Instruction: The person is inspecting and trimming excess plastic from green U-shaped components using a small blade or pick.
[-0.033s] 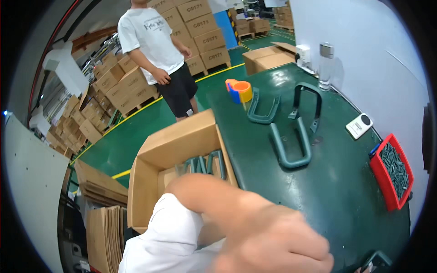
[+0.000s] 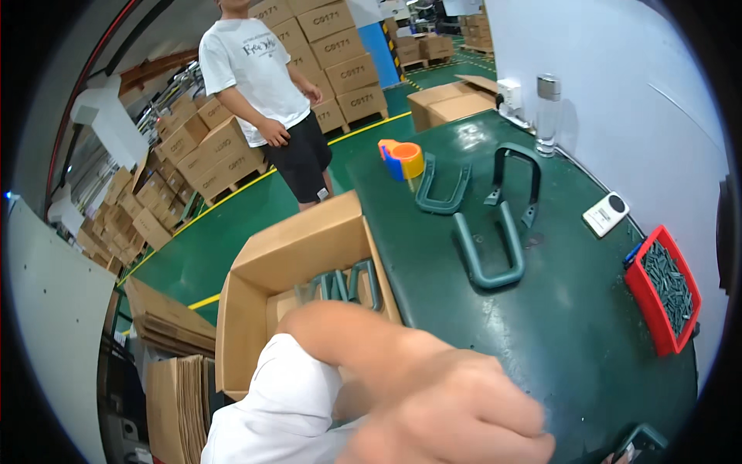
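Your green desk (image 2: 572, 325) carries three U-shaped green handles (image 2: 498, 281) toward its far end, orange-and-blue tape dispenser (image 2: 395, 164), clear bottle (image 2: 547, 120), white device (image 2: 604, 216), red bin (image 2: 648, 313).

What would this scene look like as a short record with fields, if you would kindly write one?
Left hand: fingers curled, blurred; anything held cannot be seen
Right hand: not clearly visible
On green table: three green U-shaped handles, clear bottle, white device, red bin
In red bin: many small green pieces
In open carton: several green handles
Lower right edge: part of another handle
Background: person in white shirt, stacked cartons
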